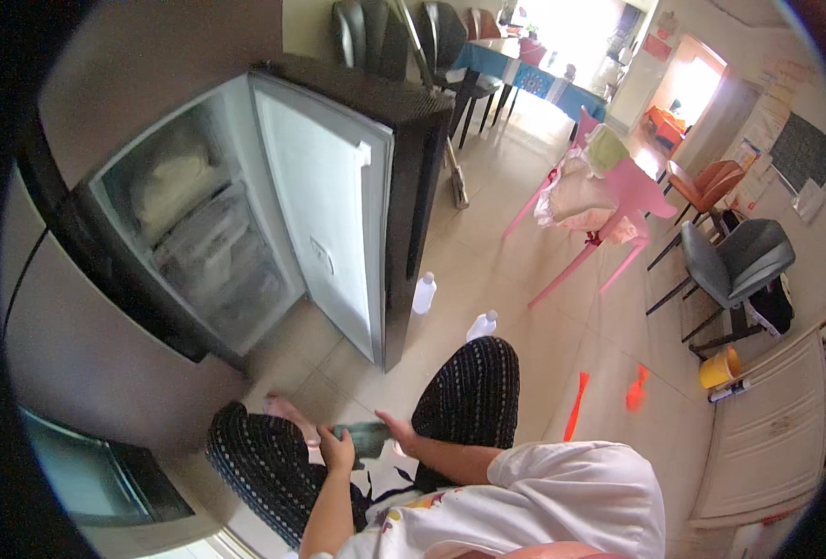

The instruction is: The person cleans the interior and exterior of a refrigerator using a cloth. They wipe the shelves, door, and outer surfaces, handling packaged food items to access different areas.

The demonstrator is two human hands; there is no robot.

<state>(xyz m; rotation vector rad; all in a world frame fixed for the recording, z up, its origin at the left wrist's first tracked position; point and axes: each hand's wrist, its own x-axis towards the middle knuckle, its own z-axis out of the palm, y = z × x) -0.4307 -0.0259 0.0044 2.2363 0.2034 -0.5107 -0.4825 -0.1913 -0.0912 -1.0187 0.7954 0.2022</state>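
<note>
Between my knees I hold a grey-green cloth [365, 441], bunched and somewhat blurred. The fingers of my left hand [337, 447] grip its left end. At the cloth's right end is my right hand [400, 433], fingers extended; whether it pinches the cloth is not plain. Ahead and to the left stands a refrigerator with its door [322, 209] swung open. Inside the lit compartment, a pale bundle [175, 183] lies above a clear drawer [213, 255].
Two white bottles [424, 293] [482, 325] stand on the tiled floor by the door. Beyond are a pink chair [622, 189] with cloths, a mop [458, 189] and a grey chair [734, 262]. Orange strips [577, 407] lie to the right.
</note>
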